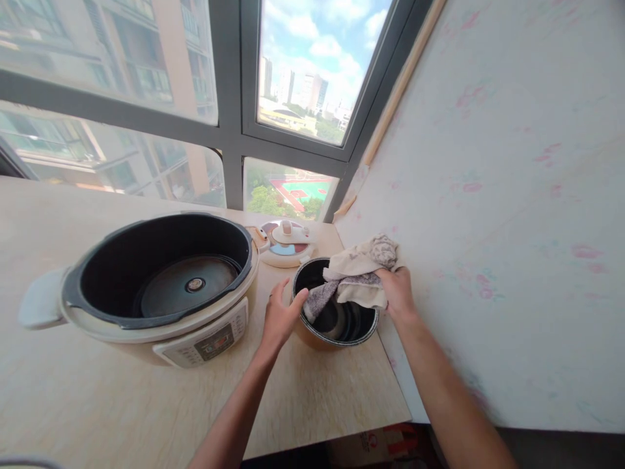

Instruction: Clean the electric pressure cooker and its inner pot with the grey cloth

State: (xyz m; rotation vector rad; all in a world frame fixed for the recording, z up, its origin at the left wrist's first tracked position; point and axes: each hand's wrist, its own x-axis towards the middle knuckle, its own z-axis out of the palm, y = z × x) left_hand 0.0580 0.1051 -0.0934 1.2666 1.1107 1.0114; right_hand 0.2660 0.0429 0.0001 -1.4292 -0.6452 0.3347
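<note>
A round inner pot (317, 337), dark inside with a brown outer wall, stands on the counter near the wall. My right hand (398, 290) grips a bunched beige and grey cloth (359, 270) over the pot's right side. One end of the cloth hangs down to the pot's left rim. At that left side my left hand (283, 312) has its fingers apart, the thumb near the rim and the cloth end. Left of it sits a large open cooker (205, 339) with a black cavity and a front control panel.
Behind the pot lies a round lid (288, 242) with a handle. The patterned wall (478, 215) rises close on the right, and windows (232, 140) stand behind. The counter's (312, 404) front edge runs below the pot.
</note>
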